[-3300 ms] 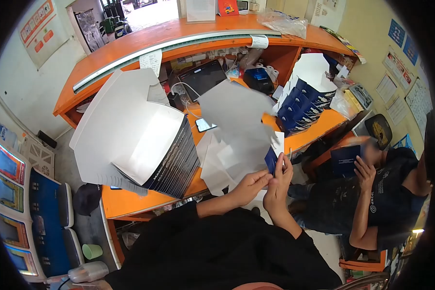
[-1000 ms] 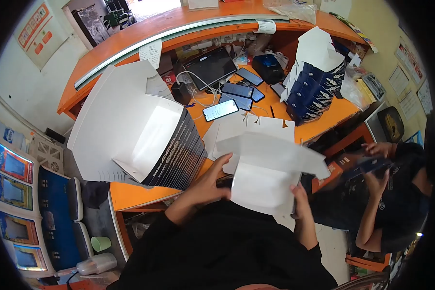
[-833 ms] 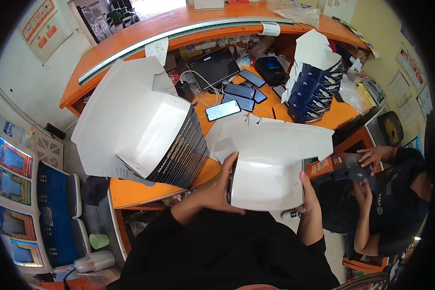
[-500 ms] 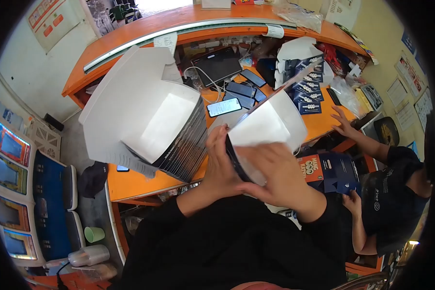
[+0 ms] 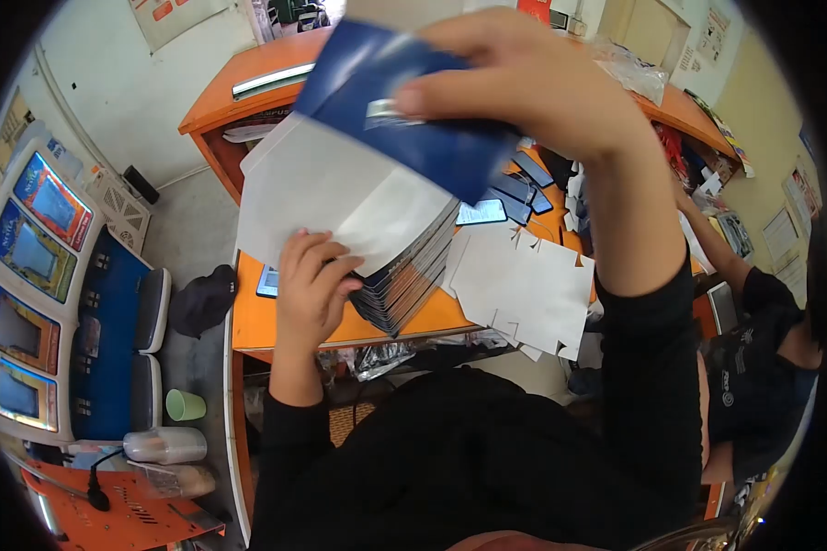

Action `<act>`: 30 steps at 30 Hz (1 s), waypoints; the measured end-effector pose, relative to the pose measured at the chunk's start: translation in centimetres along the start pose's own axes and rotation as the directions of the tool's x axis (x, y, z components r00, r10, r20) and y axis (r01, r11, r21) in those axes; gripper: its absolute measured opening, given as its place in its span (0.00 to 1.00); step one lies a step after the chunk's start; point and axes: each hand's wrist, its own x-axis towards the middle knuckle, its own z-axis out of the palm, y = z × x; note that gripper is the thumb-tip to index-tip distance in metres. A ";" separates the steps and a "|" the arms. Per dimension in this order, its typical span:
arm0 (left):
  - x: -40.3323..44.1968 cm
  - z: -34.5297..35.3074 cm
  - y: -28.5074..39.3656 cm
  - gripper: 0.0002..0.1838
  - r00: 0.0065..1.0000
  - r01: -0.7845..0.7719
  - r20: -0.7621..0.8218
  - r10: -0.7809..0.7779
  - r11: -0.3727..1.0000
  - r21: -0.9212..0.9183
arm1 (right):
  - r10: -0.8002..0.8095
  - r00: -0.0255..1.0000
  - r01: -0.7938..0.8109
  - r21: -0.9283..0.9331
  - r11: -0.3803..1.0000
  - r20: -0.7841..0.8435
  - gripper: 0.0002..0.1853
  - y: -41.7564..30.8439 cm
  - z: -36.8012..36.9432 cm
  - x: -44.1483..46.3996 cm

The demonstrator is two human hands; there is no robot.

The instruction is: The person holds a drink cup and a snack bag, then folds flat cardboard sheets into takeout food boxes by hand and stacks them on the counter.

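My right hand [image 5: 515,83], raised high at the top of the view, grips a dark blue printed cardboard sheet [image 5: 377,119], with its thumb across the blue face. Both are blurred by motion. Below it a thick stack of cardboard sheets [image 5: 413,275] stands on the orange table, white side up, dark printed edges showing. At the stack's near left corner my left hand [image 5: 317,285] touches the edge, fingers apart and slightly bent. Several loose white cardboard pieces [image 5: 524,285] lie flat to the right of the stack.
Several phones [image 5: 515,188] lie behind the white pieces on the orange table [image 5: 248,321]. A co-worker in a dark shirt [image 5: 753,367] is at the right, one arm reaching forward. A dark cap [image 5: 204,301] and a green cup [image 5: 186,404] are at the left.
Both hands were together on one white-and-dark cardboard piece. Now my right hand holds a blue sheet up high, and my left hand is at the stack. White pieces now show right of it.
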 end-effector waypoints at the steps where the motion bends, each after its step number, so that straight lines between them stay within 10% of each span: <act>1: -0.1 0.6 -0.1 0.14 1.000 -0.001 -0.017 0.000 0.999 -0.040 | 0.026 0.992 -0.024 -0.015 1.000 0.121 0.19 0.2 0.7 1.6; 4: -0.1 1.4 -0.1 0.13 0.995 0.021 -0.095 -0.037 0.986 -0.168 | 0.191 0.937 -0.159 -0.131 0.979 0.292 0.18 -0.3 3.8 3.8; 11: 0.0 2.3 0.9 0.15 0.985 0.035 -0.164 -0.058 0.990 -0.140 | 0.181 0.890 0.105 -0.575 0.811 0.419 0.10 2.0 9.9 3.3; 18: 0.0 2.7 2.6 0.11 0.982 0.056 -0.174 -0.078 0.990 -0.126 | 0.084 0.862 0.214 -0.508 0.834 0.501 0.09 3.9 10.9 2.0; 30: -1.3 4.1 1.9 0.05 0.973 0.129 -0.155 -0.170 0.962 -0.241 | 0.258 0.917 -0.155 -0.325 0.933 0.305 0.24 4.5 13.5 -1.8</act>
